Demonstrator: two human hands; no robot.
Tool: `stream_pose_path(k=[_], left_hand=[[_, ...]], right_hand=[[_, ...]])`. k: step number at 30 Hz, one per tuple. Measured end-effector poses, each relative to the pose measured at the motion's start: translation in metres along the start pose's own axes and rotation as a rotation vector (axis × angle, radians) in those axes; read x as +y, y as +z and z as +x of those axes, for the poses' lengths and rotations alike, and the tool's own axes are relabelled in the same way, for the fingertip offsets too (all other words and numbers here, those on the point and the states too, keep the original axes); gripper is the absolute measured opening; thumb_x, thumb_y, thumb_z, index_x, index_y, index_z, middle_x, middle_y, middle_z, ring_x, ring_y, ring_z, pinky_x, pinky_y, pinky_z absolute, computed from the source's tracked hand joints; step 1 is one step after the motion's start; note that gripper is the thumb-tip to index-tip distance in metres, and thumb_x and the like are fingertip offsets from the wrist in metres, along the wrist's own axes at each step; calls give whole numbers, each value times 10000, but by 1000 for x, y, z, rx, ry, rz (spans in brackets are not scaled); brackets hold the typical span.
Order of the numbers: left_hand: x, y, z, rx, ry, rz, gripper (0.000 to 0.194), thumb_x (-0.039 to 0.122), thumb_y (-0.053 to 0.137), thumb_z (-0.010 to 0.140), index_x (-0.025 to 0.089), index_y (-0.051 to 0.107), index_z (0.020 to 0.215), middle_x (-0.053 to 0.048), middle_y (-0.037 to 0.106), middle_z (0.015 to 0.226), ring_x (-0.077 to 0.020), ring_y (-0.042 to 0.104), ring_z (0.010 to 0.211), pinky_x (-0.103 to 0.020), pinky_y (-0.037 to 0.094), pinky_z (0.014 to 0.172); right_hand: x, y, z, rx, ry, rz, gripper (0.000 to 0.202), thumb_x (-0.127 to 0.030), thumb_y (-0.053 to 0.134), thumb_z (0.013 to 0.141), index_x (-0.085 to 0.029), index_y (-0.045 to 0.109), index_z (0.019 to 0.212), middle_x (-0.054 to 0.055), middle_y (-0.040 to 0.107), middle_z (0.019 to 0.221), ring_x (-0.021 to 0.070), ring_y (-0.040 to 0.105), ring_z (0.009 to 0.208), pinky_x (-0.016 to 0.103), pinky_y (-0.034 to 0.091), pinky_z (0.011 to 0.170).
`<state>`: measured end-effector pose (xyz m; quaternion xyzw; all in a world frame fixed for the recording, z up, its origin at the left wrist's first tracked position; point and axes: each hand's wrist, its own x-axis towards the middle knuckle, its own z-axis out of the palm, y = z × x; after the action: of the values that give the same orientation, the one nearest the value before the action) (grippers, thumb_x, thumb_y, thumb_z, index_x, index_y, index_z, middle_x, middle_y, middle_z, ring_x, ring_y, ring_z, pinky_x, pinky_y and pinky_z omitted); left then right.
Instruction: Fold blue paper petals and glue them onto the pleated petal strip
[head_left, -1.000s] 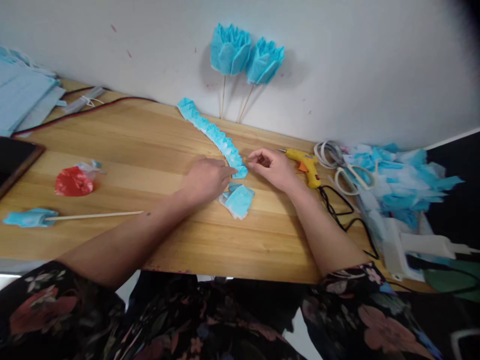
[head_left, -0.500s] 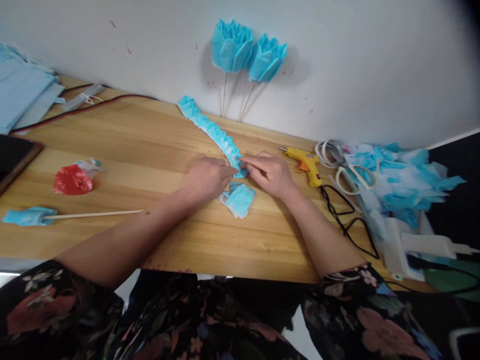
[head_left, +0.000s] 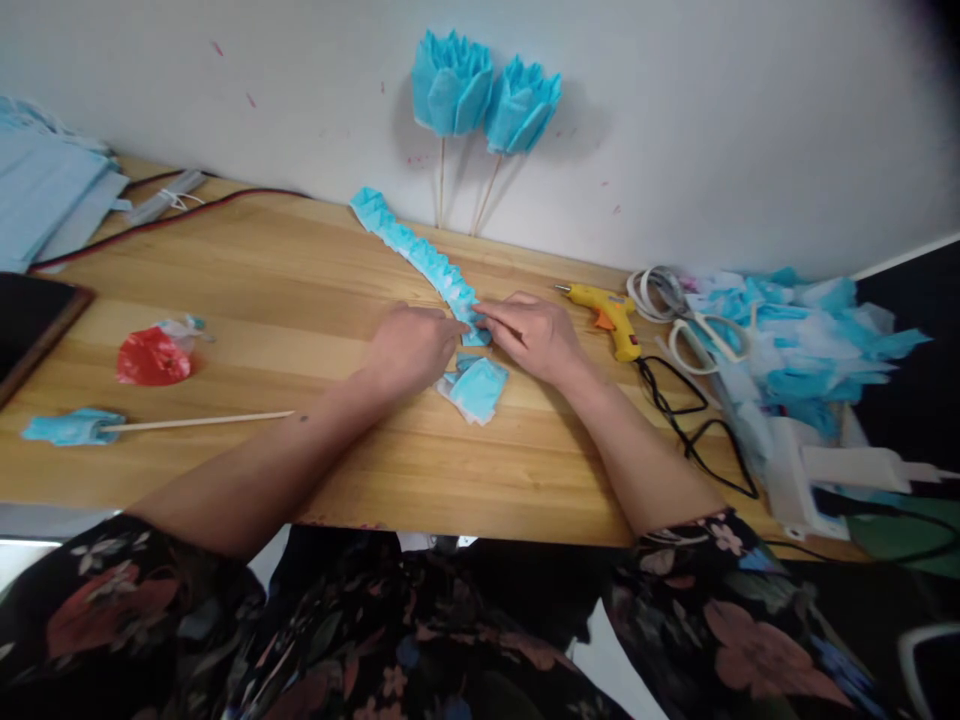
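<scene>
A long pleated strip (head_left: pixel 420 252) of light blue fabric lies slantwise on the table, its far end near the wall. My left hand (head_left: pixel 412 342) is closed, thumb and forefinger at the left edge of the strip's near end. From the right, my right hand (head_left: pixel 532 335) has its fingers closed on the same end. Just below the hands sits a small stack of blue and white fabric pieces (head_left: pixel 476 390). Two blue fabric flowers (head_left: pixel 452 85) on thin sticks lean against the wall beyond the strip.
On the right are a yellow glue gun (head_left: pixel 611 318), scissors (head_left: pixel 709 343), a heap of fabric scraps (head_left: pixel 810 345) and a white power strip (head_left: pixel 799 490). To the left lie a red plastic wrapper (head_left: pixel 154 357), a stick with blue fabric (head_left: pixel 79 427) and pale blue masks (head_left: pixel 45 190).
The view has shifted slightly. Both hands stay at the near end of the pleated strip, with only small finger movement.
</scene>
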<state>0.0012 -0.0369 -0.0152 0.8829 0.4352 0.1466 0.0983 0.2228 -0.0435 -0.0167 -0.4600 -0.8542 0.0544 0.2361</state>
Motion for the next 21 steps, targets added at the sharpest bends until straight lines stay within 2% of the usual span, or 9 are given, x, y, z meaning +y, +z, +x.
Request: stream_pose_path(k=[4,10,12,15,18,21], left_hand=[[2,-3,1,-51,-20,31,439,138,435,935,247,810,1135,-96,790,943,-260,722,876,-385,462,788],[1,-3,0,-56,-14,23,446,150,425,951,247,798,1176,-99,794,989,-241,714,881,-369,460,790],[0,-2,-1,-42,-9,24,443,151,426,950,245,799,1171,-94,794,988,-228,709,871,-357,454,786],[0,-2,-1,-32,13,50,433,161,432,955,241,794,1177,-96,782,956,-226,702,850,-348,441,766],[0,0,-3,-21,45,91,414,172,440,957,228,788,1175,-102,761,901,-243,696,834,-352,428,742],[-1,2,-4,21,69,105,391,174,451,949,225,781,1152,-92,745,868,-237,682,798,-349,424,728]], right_hand=[[1,0,-2,92,6,108,321,-257,501,1011,-263,773,1181,34,826,964,222,734,915,398,565,864],[-2,-11,-1,255,57,101,285,-282,520,993,-256,782,1101,47,804,930,229,709,907,403,541,863],[0,-20,-2,207,99,68,238,-298,564,967,-235,794,967,47,780,845,226,689,840,380,521,803],[1,-32,-7,3,157,36,193,-302,626,931,-221,777,843,30,756,784,200,663,753,339,480,720],[-4,-36,-15,-185,128,73,137,-271,642,933,-245,775,913,18,789,902,196,693,833,328,480,743],[-10,-30,-20,-229,143,80,105,-254,664,931,-254,761,972,27,789,978,204,699,894,332,488,769]])
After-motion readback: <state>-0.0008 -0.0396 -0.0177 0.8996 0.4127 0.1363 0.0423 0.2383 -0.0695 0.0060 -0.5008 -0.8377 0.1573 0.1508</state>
